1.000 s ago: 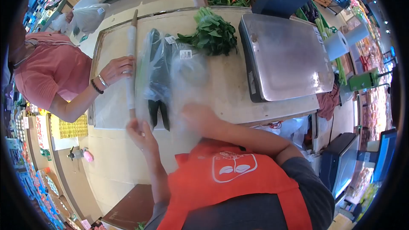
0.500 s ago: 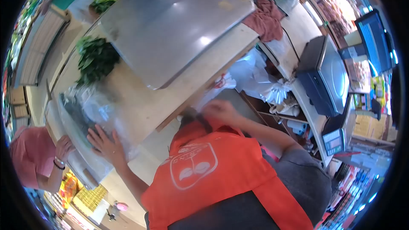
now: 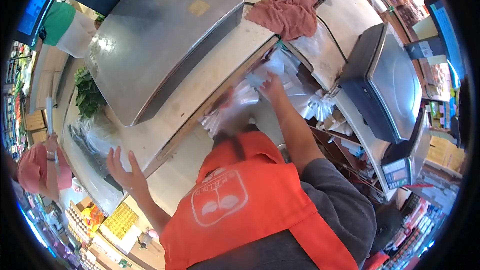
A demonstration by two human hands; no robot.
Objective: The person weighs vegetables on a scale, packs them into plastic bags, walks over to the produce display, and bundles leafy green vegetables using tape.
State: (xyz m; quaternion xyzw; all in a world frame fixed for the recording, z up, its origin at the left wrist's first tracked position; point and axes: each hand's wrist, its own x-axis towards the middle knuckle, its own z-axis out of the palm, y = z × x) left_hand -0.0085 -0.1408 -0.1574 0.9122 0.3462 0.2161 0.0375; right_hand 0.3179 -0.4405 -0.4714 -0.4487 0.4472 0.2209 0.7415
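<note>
Extended with right hand (image 3: 271,86) in among white plastic bags (image 3: 282,66), bunched below the desk (image 3: 215,65) edge. Lying just past the right fingertips, away from the apron (image 3: 222,195), with more bunched to the left of that grip. Much nearer to right hand than to left hand (image 3: 126,172). Too crumpled to give one clear long axis. In right grip: partly curled, set against plastic; cannot tell whether pinching any. In left grip: spread wide, holding nothing, held up just beside bagged green vegetables (image 3: 92,155). Lying on the desk, outward of left hand, long axis slanting toward the desk's near end; contact unclear. Farther off, next to metal scale (image 3: 165,40): leafy greens (image 3: 87,92).
</note>
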